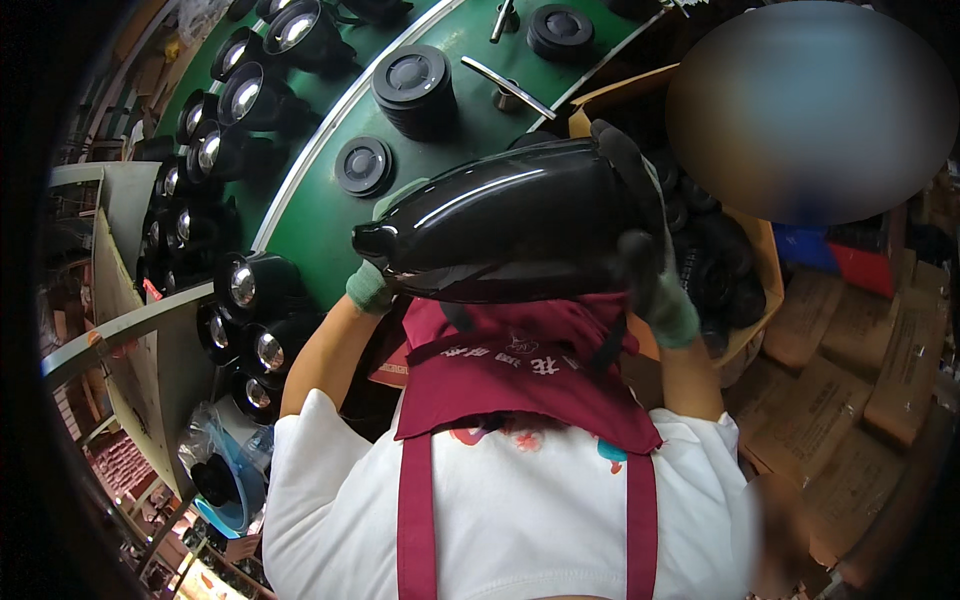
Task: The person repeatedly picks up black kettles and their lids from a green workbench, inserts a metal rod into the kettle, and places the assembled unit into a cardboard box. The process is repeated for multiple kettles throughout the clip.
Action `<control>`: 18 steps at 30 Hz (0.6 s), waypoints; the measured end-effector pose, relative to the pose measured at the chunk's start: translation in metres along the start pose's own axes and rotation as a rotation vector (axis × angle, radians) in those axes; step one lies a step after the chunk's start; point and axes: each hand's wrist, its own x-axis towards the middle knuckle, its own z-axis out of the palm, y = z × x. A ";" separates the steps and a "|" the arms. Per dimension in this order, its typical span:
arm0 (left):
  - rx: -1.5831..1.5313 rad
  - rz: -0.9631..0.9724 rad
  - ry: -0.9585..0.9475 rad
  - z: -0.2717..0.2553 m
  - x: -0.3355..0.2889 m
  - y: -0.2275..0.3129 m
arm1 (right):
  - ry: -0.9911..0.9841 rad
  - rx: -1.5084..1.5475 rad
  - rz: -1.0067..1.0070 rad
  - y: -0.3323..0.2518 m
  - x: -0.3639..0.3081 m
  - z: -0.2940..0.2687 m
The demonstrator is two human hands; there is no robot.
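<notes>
A glossy black jug (500,225) lies sideways in the air in front of my chest, its spout pointing left and its wide end right. My left hand (370,288), in a pale green knitted glove, supports the spout end; the jug's body hides most of its fingers. At the wide end, my right hand (650,225), in a green glove with a dark coating, is closed round the jug's end. Beyond the jug, a stack of black round discs (412,75) and a lower stack (363,166) stand on the green tabletop (325,235).
Several black vessels with shiny silvery round ends (245,95) crowd the left. Metal T-shaped handles (508,88) and another black disc stack (560,30) stand at the back. A carton (765,270) of black parts is at right, near brown boxes (850,380). A blurred shape covers the upper right.
</notes>
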 end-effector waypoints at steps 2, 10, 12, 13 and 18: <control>0.127 0.028 -0.055 0.005 0.010 0.016 | 0.036 0.063 0.056 0.019 0.007 0.010; 1.038 0.510 -0.286 0.032 0.030 0.061 | -0.047 -0.329 -0.090 0.106 -0.052 0.031; 0.884 0.431 -0.317 0.048 0.027 0.071 | 0.194 -0.156 0.066 0.132 -0.097 0.027; 0.774 0.396 -0.349 0.052 0.027 0.079 | 0.169 -0.305 0.050 0.132 -0.101 0.018; 0.201 0.275 -0.166 0.061 0.011 0.067 | 0.013 -0.962 -0.184 0.106 -0.082 -0.003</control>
